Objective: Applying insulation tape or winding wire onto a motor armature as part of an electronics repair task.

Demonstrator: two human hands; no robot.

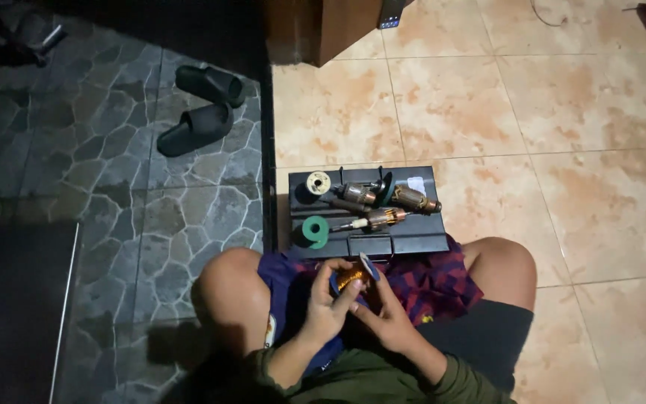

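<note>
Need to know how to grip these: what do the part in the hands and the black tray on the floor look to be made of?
The motor armature held by the left hand and right hand shows shiny orange-gold windings, likely copper wire, with a dark blue end disc, possibly plastic. The black tray looks like smooth moulded plastic or painted metal; the dim light leaves it open.

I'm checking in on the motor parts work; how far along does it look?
Three wound armatures already lie on the black case, beside a green roll and a pale spool. In hand: the left hand and right hand hold a copper-wound part. What is left cannot be told.
</note>
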